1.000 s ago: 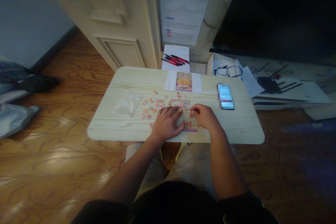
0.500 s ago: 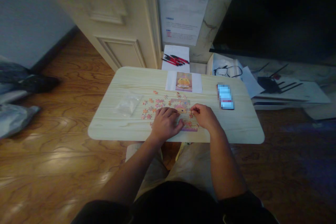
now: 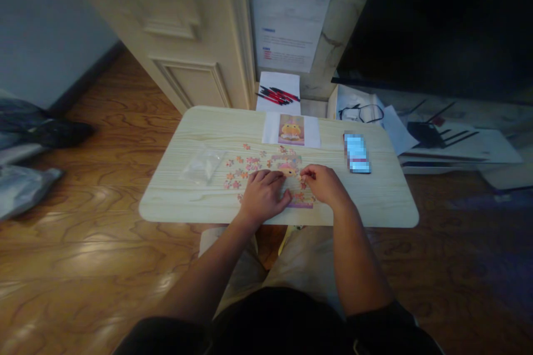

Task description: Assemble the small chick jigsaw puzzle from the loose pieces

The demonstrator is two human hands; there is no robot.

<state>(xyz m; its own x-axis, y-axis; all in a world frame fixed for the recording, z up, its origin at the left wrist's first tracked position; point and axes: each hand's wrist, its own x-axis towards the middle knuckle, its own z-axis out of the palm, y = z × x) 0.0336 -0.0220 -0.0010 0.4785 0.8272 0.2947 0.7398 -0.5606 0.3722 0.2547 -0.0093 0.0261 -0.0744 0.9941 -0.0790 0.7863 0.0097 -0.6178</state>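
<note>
A partly joined jigsaw puzzle lies on the pale wooden table, its middle showing a yellow figure with an eye. My left hand rests over its left side, fingers spread and thumb apart, hiding part of it. At the right edge of the puzzle, my right hand has thumb and forefinger pinched on a small puzzle piece, mostly hidden by the fingertips. Loose puzzle pieces are scattered left of my left hand. Behind the puzzle lies a reference picture printed on white paper.
A clear plastic bag lies left on the table, and a phone on the right. Pens rest on white paper beyond the far edge. A shelf with cables stands behind right, under a dark screen.
My right hand's fingertips have shifted very slightly left along the puzzle's right edge. My left hand stays in nearly the same place.
</note>
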